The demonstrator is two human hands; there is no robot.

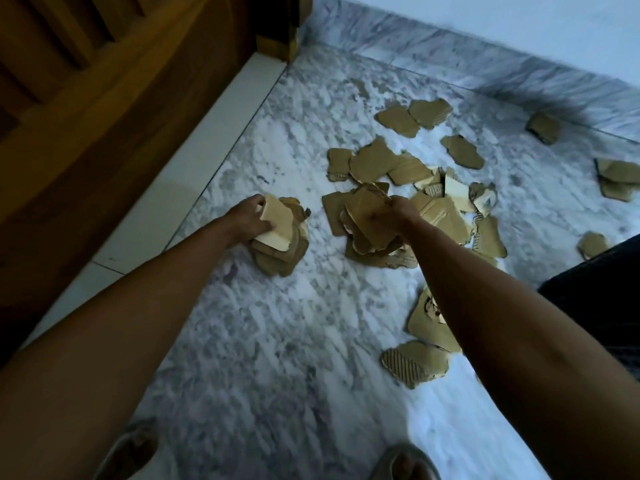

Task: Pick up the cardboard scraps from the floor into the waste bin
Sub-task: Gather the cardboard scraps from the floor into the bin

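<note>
Head view: left hand [251, 216] fingers grip a stack of cardboard scraps [280, 242]; right hand [388, 216] fingers clutch a second bundle [367, 223]. Many loose scraps [464, 152] lie across the marble floor [277, 341]. Gathering step underway; waste bin not visible, must be located next.

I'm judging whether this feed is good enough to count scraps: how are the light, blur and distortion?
Head view: dim with a bluish cast, brightest on the marble floor at lower right; wide-angle bending curves the wooden door and skirting; texture is smeared and soft, so edges of the stack in the left hand and the bunch in the right hand blur; far scraps stay countable.
</note>
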